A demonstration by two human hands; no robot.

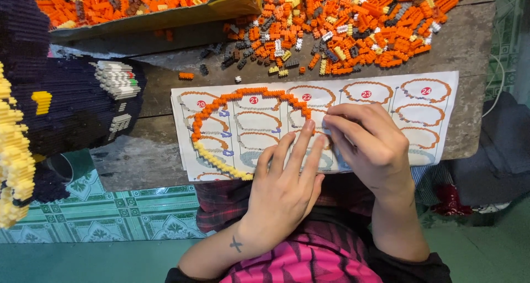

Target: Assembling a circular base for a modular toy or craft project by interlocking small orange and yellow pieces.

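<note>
Left hand [287,183] at centre frame, fingers spread flat, pressing instruction sheet [386,103], holding nothing. Right hand [367,145] just beside it, fingertips pinched at end of brick ring [232,98]; what they grip cannot be told. Loose bricks [359,26] top of frame.

Hands hide the brick ring's [243,98] right end — perhaps pinched.

The table [165,90] is bare wood, grey, worn and rough-grained. On it lies the instruction sheet [386,95], thin matt printed paper, carrying the brick ring [221,103] of small hard plastic with a slight sheen. Beyond the sheet, the loose bricks [359,23] are the same plastic; the tray [165,18] is matt cardboard.
</note>
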